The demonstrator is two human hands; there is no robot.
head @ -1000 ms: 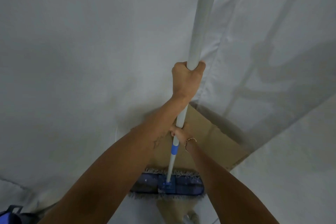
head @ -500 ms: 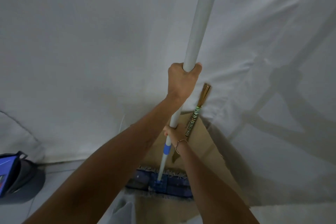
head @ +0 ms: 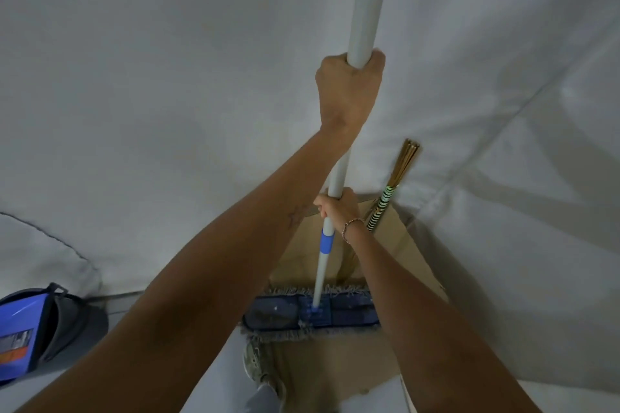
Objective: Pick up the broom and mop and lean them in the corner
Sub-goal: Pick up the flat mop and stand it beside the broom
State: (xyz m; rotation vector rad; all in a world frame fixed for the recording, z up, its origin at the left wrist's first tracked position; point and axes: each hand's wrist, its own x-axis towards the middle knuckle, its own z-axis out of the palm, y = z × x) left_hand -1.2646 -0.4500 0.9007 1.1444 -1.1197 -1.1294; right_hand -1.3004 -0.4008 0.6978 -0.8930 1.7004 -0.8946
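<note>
The mop (head: 364,0) has a long white pole with a blue collar and a flat blue fringed head (head: 310,313) resting on brown cardboard (head: 396,245) at the foot of the corner. My left hand (head: 349,90) grips the pole high up. Lower down, just above the blue collar, my right hand (head: 335,204) holds the same pole. The broom (head: 391,191), with a striped handle and straw-coloured end, leans in the corner just right of the pole; my right arm hides its lower part.
White sheeting (head: 167,94) covers both walls that meet in the corner. A blue and grey bag (head: 30,329) lies on the floor at the lower left. A foot (head: 256,365) shows just below the mop head.
The view has shifted so that the broom and the blue bag now show. Both hands keep their grip on the mop pole, which stays nearly upright with its head on the cardboard.
</note>
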